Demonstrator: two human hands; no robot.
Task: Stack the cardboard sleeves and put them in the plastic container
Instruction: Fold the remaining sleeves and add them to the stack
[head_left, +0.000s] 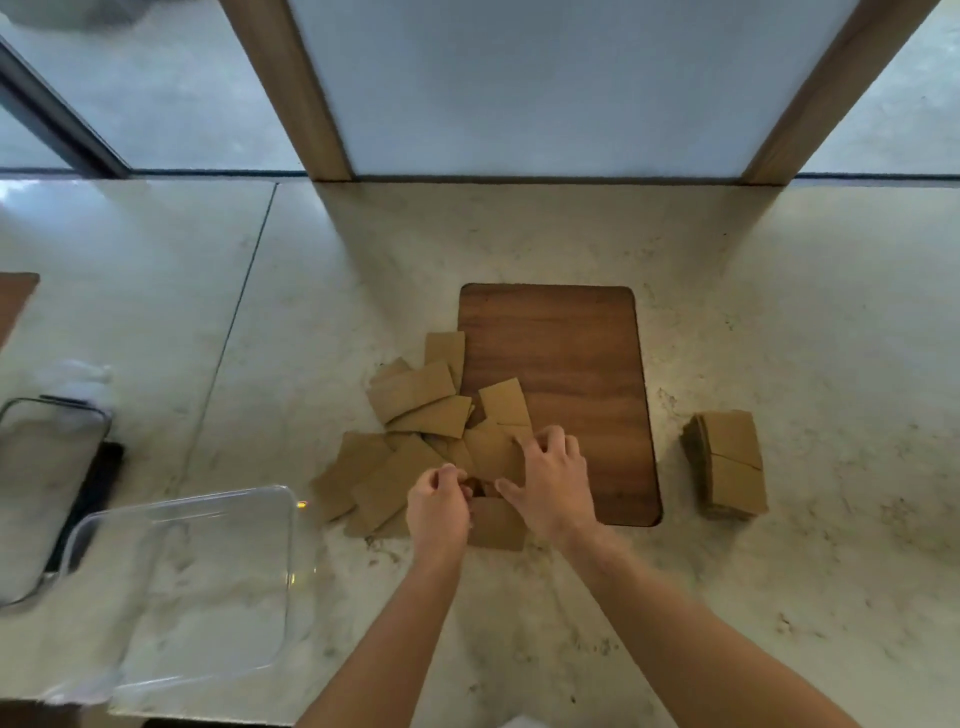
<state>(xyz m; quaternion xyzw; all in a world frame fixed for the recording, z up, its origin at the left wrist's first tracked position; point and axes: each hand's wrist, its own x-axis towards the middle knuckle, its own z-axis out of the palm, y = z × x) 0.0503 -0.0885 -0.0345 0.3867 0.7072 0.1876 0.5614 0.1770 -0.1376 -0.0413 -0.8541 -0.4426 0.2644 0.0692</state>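
Several loose brown cardboard sleeves (415, 400) lie scattered on the marble counter, some overlapping a wooden board (566, 374). A neat stack of sleeves (730, 462) stands to the right of the board. A clear plastic container (208, 587) sits at the front left, with nothing in it. My left hand (439, 512) has its fingers curled at the near edge of the pile and seems to pinch a sleeve. My right hand (553, 480) lies over the pile with curled fingers on a sleeve (488, 452); its grip is unclear.
A second container or lid (41, 493) with a dark rim lies at the far left edge. Wooden window posts (296, 93) rise behind the counter. Another wooden board's corner (15, 296) shows at the left.
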